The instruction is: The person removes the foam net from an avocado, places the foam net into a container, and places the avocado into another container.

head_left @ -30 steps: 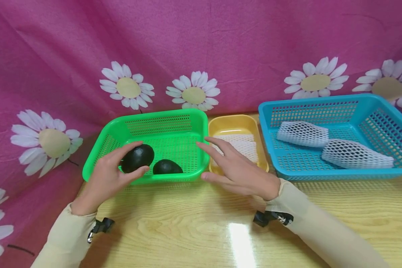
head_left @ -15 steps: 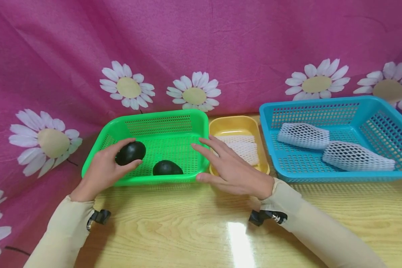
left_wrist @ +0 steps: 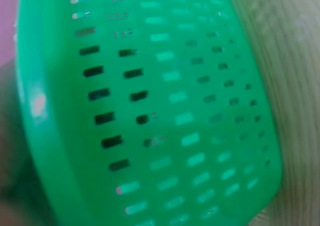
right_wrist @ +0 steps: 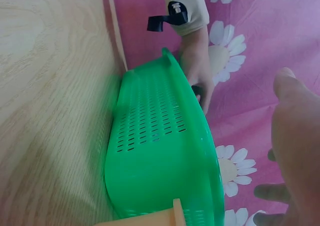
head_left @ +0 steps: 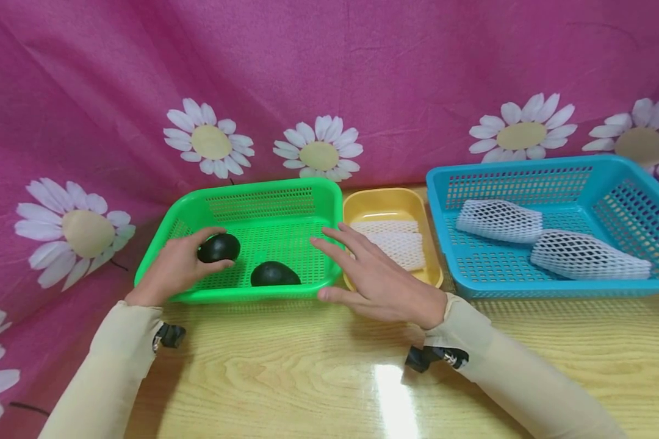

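Note:
In the head view my left hand (head_left: pixel 172 268) reaches over the near left rim of the green basket (head_left: pixel 288 292). Its thumb and fingers curl round a dark, glossy avocado (head_left: pixel 221 248), low inside the basket. A second dark avocado (head_left: pixel 275 274) lies near the front wall, to the right of the held one. My right hand (head_left: pixel 376 277) hovers, fingers spread and holding nothing, between the green basket and the yellow tray (head_left: pixel 435 268). The left wrist view is filled by the basket's perforated side (left_wrist: pixel 160 110); the fingers are hidden there.
White foam net sleeves (head_left: pixel 398 247) lie flat in the yellow tray. On the right, a blue basket (head_left: pixel 560 286) holds two net-wrapped pieces (head_left: pixel 587 255). A pink flowered cloth (head_left: pixel 406 91) hangs behind, and the wooden table (head_left: pixel 285 366) runs along the front.
My left hand has moved left and lower into the green basket with the avocado. My right hand has drifted slightly left, its fingers still spread.

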Tool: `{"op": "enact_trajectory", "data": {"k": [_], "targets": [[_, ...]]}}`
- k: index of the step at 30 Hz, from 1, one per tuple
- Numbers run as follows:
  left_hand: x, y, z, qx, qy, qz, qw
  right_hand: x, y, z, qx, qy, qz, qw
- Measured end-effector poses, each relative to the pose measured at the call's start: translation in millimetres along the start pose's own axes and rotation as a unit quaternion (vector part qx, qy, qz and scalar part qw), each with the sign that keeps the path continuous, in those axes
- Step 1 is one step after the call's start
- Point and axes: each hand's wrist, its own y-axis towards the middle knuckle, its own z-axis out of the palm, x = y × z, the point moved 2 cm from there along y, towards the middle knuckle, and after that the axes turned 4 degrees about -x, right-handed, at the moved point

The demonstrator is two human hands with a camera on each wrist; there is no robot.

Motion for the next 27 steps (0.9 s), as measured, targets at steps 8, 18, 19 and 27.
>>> {"op": "enact_trajectory", "data": {"k": [8, 18, 19, 27], "targets": [[-0.1, 7.6, 12.4, 0.079, 0.024, 0.009, 0.9965, 0.0, -0.5, -1.3, -0.011, 0.001, -0.016, 1.000], [-2.5, 11.5, 16.9, 0.133, 0.012, 0.007, 0.9910, -3.5, -1.5, -4.6, -0.018, -0.002, -0.023, 1.000], [-2.4, 11.6, 17.3, 0.136, 0.012, 0.007, 0.9906, -4.0, -1.7, -4.8, -0.018, -0.003, -0.024, 1.000], [-1.8, 9.2, 18.9, 0.143, 0.015, -0.001, 0.9896, -7.8, -2.5, -8.8, -0.016, -0.011, -0.013, 1.000]]}}
